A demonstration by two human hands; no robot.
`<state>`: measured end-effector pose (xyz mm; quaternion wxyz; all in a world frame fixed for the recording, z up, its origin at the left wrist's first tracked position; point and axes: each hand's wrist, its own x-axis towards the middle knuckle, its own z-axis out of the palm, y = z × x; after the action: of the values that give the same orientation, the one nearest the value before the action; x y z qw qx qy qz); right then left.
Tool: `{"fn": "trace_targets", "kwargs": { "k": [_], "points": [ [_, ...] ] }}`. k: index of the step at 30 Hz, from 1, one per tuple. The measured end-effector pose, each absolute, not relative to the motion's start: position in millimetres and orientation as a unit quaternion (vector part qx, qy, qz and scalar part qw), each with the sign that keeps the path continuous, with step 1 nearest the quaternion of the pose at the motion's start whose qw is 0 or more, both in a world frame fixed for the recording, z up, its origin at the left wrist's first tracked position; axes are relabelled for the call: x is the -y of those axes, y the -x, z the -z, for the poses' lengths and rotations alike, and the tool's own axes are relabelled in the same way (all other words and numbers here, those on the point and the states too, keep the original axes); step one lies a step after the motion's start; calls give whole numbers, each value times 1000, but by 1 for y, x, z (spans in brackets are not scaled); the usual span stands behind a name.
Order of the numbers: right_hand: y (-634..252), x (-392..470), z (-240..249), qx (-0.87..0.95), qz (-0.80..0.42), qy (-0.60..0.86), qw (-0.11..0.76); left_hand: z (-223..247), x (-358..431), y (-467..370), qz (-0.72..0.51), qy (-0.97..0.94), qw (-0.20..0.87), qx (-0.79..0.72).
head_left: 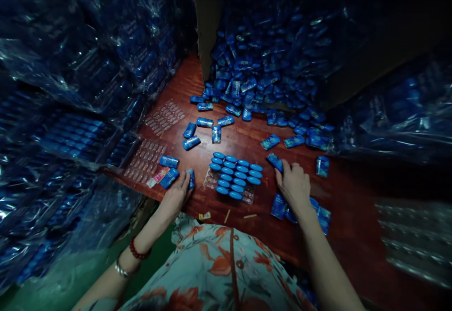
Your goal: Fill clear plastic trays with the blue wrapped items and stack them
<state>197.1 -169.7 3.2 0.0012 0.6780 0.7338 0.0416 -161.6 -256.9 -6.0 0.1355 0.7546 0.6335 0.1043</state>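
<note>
My left hand (pixel 176 193) is closed with its fingertips on a small blue pack (pixel 191 179) left of the middle of the table. My right hand (pixel 295 184) pinches another small blue pack (pixel 274 161) between thumb and fingers. Between my hands lies a clear plastic tray (pixel 249 196) with several blue packs (pixel 236 175) standing in rows, their oval ends up. Bare tray pockets show at its left and lower right edges. Several loose packs (pixel 278 206) lie partly hidden under my right wrist. Beside my left hand is a pack (pixel 169 178) next to a pink and yellow strip (pixel 158 177).
Loose packs (pixel 247 85) spill from a big cardboard box (pixel 206 23) at the back. Clear trays (pixel 145 160) lie on the left of the red-brown table (pixel 197 158); more (pixel 416 240) stand at the right. Plastic-wrapped stacks (pixel 74 132) rise along the left side.
</note>
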Motion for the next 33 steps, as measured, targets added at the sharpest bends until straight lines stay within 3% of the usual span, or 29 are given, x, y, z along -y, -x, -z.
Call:
{"fn": "trace_targets", "kwargs": {
  "k": [3,7,10,14,19,22,28,33],
  "points": [
    [-204,194,0,-748,-31,-662,-46,-18,247,163,-175,-737,202,-622],
    [-213,234,2,-749,58,-629,-202,-41,245,153,-270,-707,221,-615],
    [-206,262,-3,-705,131,-637,-284,-36,246,141,-252,-737,223,-586],
    [-181,278,-9,-658,211,-646,-325,-16,237,132,-225,-775,190,-559],
    [-159,264,-6,-679,180,-611,-365,-12,219,134,-186,-822,182,-507],
    [-157,255,-5,-756,154,-556,-309,-22,213,137,-128,-864,158,-461],
    [-150,238,-37,-866,57,-492,-71,-43,203,128,41,-908,93,-406],
    [-129,222,-59,-897,42,-440,24,-52,192,119,115,-921,88,-362]
  ]
}}
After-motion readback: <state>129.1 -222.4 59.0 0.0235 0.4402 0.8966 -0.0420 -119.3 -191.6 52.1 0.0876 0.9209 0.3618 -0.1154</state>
